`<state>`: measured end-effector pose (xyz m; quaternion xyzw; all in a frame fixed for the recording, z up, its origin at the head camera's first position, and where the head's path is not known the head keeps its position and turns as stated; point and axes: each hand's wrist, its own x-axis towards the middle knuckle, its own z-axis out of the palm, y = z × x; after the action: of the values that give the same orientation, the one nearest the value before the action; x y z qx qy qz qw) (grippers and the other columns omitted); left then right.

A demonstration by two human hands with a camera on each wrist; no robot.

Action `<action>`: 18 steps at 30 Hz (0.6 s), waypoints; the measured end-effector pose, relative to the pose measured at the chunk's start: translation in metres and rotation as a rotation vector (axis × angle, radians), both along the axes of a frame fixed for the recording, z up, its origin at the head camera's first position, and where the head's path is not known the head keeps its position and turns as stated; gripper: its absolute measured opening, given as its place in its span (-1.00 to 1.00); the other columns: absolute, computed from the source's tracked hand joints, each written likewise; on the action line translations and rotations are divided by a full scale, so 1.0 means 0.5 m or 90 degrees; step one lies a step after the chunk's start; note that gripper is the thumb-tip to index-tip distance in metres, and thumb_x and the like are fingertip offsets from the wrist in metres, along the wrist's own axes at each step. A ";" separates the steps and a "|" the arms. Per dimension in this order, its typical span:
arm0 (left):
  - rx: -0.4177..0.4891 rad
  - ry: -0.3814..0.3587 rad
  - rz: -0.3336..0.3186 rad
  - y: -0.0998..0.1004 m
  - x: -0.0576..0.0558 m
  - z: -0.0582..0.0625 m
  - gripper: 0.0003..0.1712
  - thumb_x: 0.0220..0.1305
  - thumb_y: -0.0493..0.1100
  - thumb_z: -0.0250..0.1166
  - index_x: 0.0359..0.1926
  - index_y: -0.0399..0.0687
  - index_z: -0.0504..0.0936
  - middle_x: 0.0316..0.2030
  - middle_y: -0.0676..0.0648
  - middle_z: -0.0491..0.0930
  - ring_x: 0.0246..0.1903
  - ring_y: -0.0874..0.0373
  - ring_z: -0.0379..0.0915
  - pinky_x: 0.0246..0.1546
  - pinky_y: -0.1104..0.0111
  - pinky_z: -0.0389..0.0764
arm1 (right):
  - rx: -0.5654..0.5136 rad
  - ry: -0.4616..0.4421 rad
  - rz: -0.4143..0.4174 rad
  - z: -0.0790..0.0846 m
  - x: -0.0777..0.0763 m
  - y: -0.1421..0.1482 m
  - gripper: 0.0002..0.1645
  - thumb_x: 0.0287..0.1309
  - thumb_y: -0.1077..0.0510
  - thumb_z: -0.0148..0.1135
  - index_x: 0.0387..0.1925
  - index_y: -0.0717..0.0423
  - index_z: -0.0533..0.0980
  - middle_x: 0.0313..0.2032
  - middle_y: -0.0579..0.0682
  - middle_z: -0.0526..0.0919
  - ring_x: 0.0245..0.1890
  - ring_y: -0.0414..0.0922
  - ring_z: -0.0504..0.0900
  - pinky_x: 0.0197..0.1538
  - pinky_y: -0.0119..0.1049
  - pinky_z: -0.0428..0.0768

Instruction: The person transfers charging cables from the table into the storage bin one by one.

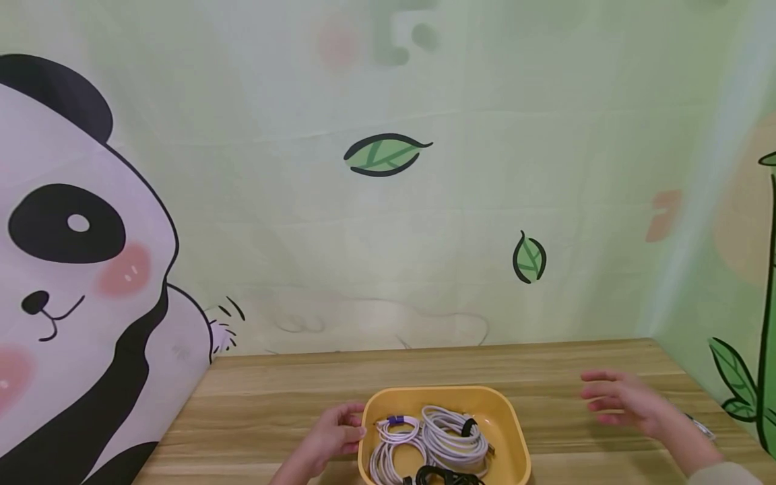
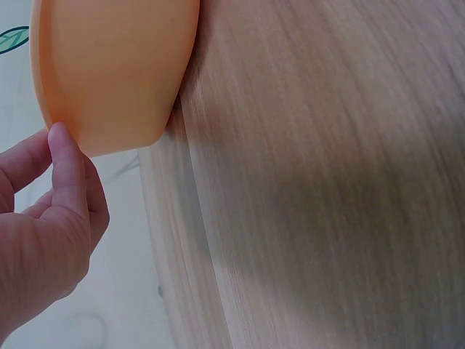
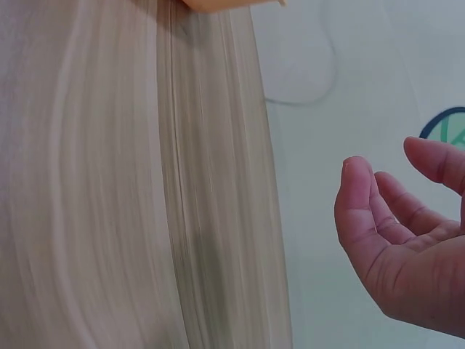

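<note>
In the head view, a yellow plastic bin (image 1: 518, 431) with rounded corners stands at the table's front middle. Inside lie a small white cable coil with a purple tie (image 1: 397, 421), a larger white cable bundle with a black strap (image 1: 455, 434), another pale coil (image 1: 382, 465) and a black cable (image 1: 448, 477), cut off by the frame's bottom. My left hand (image 1: 330, 438) pinches the bin's left rim, thumb (image 2: 67, 167) against it in the left wrist view. Off to the bin's right, my right hand (image 1: 630, 404) is held in the air, fingers apart and slightly bent, holding nothing.
A thin, shiny object (image 1: 700, 426), its kind unclear, lies on the wooden table (image 1: 291, 374) behind my right wrist. A pale green cloth backdrop (image 1: 273, 202) with a printed panda and leaves rises along the table's back and sides.
</note>
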<state>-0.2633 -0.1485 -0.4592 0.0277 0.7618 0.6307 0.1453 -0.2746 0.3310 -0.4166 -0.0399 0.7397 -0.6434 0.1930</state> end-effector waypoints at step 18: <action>0.000 -0.007 -0.002 0.000 0.002 0.002 -0.46 0.07 -0.42 0.14 0.12 -0.42 0.28 -0.30 -0.09 0.39 -0.43 0.22 0.41 -0.47 0.47 0.54 | -0.010 -0.014 -0.072 -0.014 0.004 0.076 -0.78 0.15 0.17 0.05 -0.36 -0.32 0.44 -0.38 -0.28 0.58 -0.33 -0.27 0.55 -0.21 -0.29 0.58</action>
<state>-0.2625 -0.1487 -0.4580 0.0253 0.7607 0.6309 0.1506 -0.2728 0.3688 -0.4237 0.0075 0.7335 -0.6595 0.1644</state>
